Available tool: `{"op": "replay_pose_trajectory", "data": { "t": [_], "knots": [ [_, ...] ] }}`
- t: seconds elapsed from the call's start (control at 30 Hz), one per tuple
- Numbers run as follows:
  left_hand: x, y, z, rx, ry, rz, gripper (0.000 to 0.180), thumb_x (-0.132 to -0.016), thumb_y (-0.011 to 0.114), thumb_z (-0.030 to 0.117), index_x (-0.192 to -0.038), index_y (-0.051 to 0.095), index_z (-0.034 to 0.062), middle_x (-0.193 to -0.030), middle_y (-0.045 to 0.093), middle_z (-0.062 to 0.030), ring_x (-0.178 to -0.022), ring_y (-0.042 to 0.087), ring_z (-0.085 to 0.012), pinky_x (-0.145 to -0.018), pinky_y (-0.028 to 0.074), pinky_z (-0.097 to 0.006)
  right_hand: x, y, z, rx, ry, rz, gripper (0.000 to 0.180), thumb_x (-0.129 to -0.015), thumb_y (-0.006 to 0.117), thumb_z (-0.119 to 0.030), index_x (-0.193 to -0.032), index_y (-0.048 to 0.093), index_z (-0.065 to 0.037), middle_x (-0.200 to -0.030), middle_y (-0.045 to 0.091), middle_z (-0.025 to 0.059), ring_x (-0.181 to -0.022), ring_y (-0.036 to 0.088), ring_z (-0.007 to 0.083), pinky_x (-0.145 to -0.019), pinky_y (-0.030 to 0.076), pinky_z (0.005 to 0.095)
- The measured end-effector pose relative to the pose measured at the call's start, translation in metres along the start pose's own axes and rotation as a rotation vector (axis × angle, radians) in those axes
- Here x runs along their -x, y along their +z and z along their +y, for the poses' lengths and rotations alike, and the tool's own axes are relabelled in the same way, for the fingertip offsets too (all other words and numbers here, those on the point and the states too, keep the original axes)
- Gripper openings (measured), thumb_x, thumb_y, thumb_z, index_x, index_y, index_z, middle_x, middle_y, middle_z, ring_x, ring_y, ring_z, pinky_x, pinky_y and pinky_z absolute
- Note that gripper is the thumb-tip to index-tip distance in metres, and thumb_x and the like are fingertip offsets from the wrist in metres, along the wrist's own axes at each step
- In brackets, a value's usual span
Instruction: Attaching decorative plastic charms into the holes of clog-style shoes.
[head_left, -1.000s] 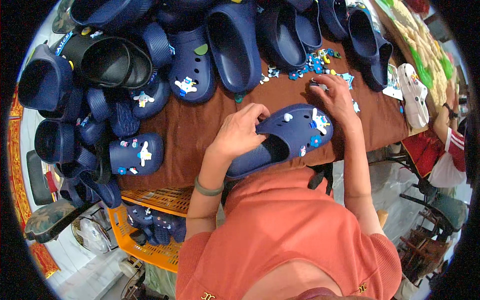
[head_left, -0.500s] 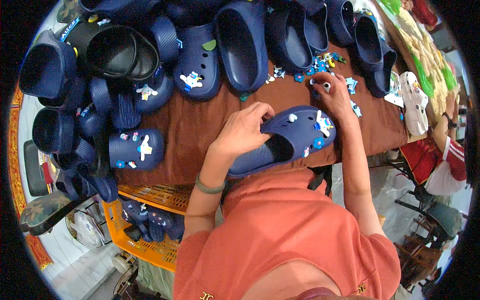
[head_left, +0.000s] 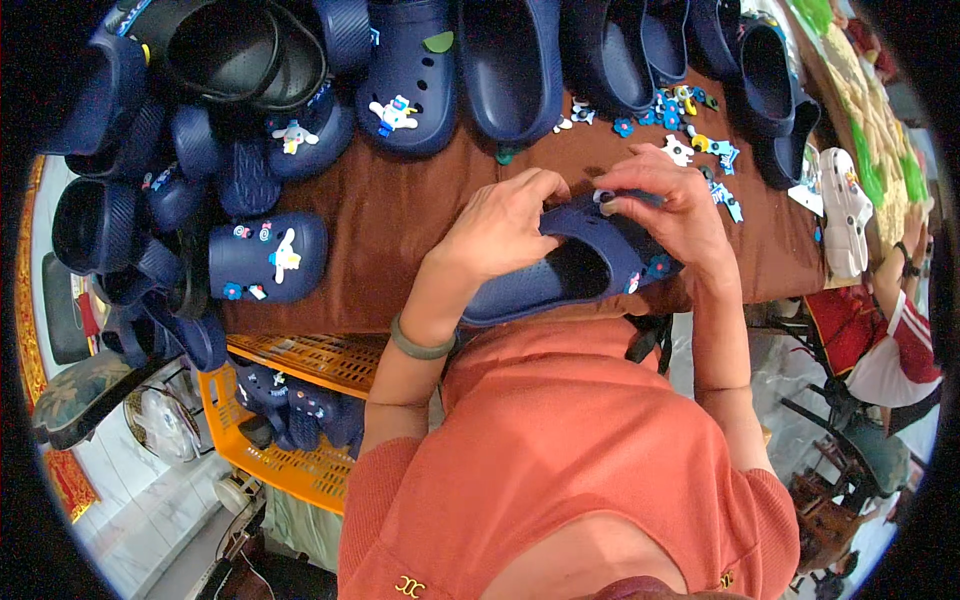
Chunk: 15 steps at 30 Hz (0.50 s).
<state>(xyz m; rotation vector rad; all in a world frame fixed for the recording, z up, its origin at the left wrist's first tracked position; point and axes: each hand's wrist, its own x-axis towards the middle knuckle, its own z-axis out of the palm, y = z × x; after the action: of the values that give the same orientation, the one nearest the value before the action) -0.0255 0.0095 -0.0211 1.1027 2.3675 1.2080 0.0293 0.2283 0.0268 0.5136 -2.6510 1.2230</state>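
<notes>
A navy foam clog (head_left: pixel 622 245) lies in front of me at the table's near edge, its toe turned right. My left hand (head_left: pixel 503 225) is closed on the far rim of its opening, fingers partly hidden. Over the clog's upper, my right hand (head_left: pixel 685 205) pinches a small white-and-dark shoe charm (head_left: pixel 604 197) between thumb and fingers. A blue flower charm (head_left: pixel 658 266) sits on the near side of the toe. The right hand covers the rest of the toe. Beyond it lie several loose charms (head_left: pixel 672 108), blue, white and yellow.
Navy clogs (head_left: pixel 510 70) line the back of the brown-covered table (head_left: pixel 390 235). A decorated clog (head_left: pixel 268 262) lies at left, a white clog (head_left: pixel 847 215) at right. An orange crate (head_left: pixel 222 425) holding clogs stands below. Another person's arm (head_left: pixel 905 262) shows at far right.
My right hand has come from beside the loose charms to the clog's upper, carrying the small charm. The left hand still grips the clog. The whole view has shifted slightly.
</notes>
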Motion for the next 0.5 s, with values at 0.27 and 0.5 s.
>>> {"op": "replay_pose_trajectory", "data": {
  "t": [0.27, 0.5],
  "knots": [
    [0.002, 0.000, -0.001, 0.021, 0.016, 0.009, 0.042, -0.063, 0.075, 0.006, -0.102, 0.058, 0.0050, -0.092, 0.061, -0.0113, -0.079, 0.063, -0.0270, -0.072, 0.053, -0.038, 0.000, 0.003, -0.012, 0.060, -0.118, -0.155, 0.017, -0.077, 0.069, -0.003, -0.094, 0.071, -0.006, -0.091, 0.068, 0.0111, -0.092, 0.064, 0.0296, -0.090, 0.047, 0.0397],
    [0.002, -0.001, -0.001, 0.038, 0.019, 0.000, 0.041, -0.064, 0.075, 0.008, -0.101, 0.058, 0.0052, -0.092, 0.061, -0.0112, -0.079, 0.063, -0.0272, -0.071, 0.053, -0.037, 0.016, -0.004, -0.018, 0.207, -0.103, -0.243, 0.020, -0.082, 0.066, -0.007, -0.101, 0.071, -0.010, -0.099, 0.066, 0.0076, -0.099, 0.060, 0.0251, -0.103, 0.036, 0.0453]
  ]
}}
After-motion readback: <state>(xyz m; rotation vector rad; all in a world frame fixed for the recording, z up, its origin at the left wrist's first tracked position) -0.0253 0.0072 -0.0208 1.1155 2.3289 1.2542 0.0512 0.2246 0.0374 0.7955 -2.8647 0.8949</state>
